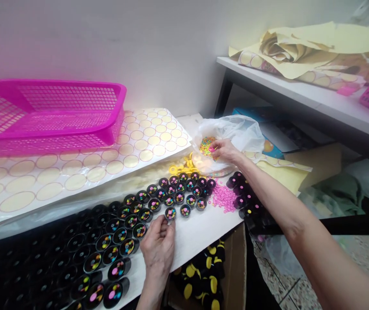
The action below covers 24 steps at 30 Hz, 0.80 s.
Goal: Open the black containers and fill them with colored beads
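My left hand [159, 243] is at the front of the rows, its fingers closed around a small black cup [170, 214] that holds coloured beads and a pink disc. My right hand [226, 151] reaches over an open plastic bag [239, 129] of multicoloured beads [206, 145]. Its fingers are pinched together, with a small pink piece [211, 149] at the tips whose shape is unclear. Rows of similar black cups [120, 235] stand to the left of my left hand; the nearer ones contain beads, while those farther left look dark inside.
Loose pink pieces [223, 197] lie beside the cups, near yellow rings [184, 165]. A cardboard box [236, 267] below holds black parts with yellow caps. A pink basket [113, 125] rests on sticker sheets [146, 146]. At right is a raised white shelf [326, 101].
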Tool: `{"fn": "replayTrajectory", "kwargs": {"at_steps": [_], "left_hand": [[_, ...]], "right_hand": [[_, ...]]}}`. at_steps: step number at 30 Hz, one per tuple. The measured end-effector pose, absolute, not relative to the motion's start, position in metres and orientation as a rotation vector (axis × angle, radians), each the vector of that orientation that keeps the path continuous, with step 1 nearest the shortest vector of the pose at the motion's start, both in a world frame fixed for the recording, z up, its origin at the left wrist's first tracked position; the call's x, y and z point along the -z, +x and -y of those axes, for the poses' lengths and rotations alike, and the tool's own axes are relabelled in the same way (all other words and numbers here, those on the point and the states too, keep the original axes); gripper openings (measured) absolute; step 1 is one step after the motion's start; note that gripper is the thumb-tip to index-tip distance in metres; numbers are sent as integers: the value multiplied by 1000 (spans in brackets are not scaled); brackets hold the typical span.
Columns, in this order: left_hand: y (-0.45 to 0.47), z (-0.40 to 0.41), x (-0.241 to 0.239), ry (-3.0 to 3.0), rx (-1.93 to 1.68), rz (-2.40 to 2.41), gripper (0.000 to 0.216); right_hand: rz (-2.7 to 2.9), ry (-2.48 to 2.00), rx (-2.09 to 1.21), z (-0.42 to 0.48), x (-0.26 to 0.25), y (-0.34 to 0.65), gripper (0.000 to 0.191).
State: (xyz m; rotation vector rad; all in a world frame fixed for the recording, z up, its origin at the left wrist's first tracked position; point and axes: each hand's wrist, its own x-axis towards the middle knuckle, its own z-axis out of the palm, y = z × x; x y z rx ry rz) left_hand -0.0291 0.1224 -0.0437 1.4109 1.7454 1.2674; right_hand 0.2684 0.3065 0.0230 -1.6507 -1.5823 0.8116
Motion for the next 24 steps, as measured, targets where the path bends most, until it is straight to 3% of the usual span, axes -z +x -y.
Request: {"fn": "replayTrajectory", "kwargs": {"at_steps": [3, 5, 9, 12, 18, 21, 24], "left_hand": [[-29, -122, 43, 1411, -1266, -1747, 38], [-29, -122, 44, 1407, -1259, -1752, 39], [-30, -121, 47, 1415, -1259, -1745, 36], [-29, -121, 45, 1430, -1269, -1745, 35], [-26, -122, 36, 1418, -1273, -1726, 34], [-26, -122, 36, 1436, -1285, -1725, 33], [-27, -121, 39, 1464, -1282, -1751, 34]], "right_hand": [[1806, -1920, -452, -314, -23, 260, 10], [1856, -2008, -377, -321, -20, 251, 9], [1841, -1952, -491, -330, -14, 243, 8], [1774, -1860, -588, -325, -12, 249, 18], [1425, -1389, -1027, -305, -19, 267, 27], [1585, -1582, -857, -304, -24, 267, 22], [1911, -1978, -461, -311, -25, 257, 15]]}}
